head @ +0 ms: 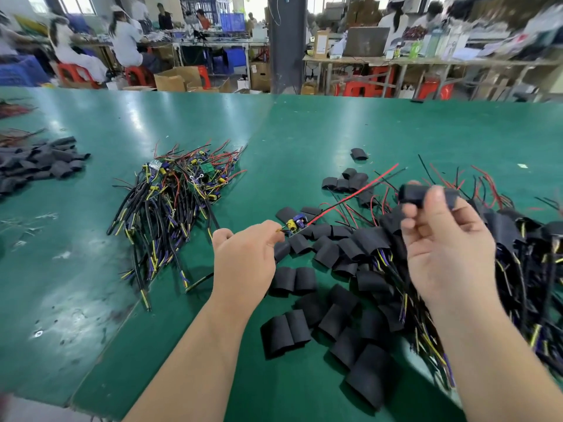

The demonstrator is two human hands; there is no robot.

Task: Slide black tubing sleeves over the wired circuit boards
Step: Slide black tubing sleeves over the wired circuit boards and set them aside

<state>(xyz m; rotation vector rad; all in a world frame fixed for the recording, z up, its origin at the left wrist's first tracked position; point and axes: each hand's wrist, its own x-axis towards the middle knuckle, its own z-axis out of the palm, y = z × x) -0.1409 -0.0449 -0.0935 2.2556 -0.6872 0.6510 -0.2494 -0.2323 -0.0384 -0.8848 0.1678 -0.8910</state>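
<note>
Both hands above the worktop (304, 132), one wired circuit board and one black tubing sleeve about to be brought together.

Left hand (243, 254): thumb and forefinger pinched on the leads at the near end of a small circuit board (294, 224), held just over the loose sleeves (286, 333). Its red wire (353, 193) runs up and to the right. Right hand (447, 248): fingers curled, a black sleeve (411, 193) gripped between thumb and fingertips; motion blur hides which way its mouth faces. The board lies left of and below this sleeve, its long axis and red wire aimed roughly at it, the wire tip close by. Judged next: thread the wire, then draw the sleeve leftward along that axis. A heap of unsleeved boards (176, 202) lies further left; sleeved ones appear to be piled at the right (518, 254).
</note>
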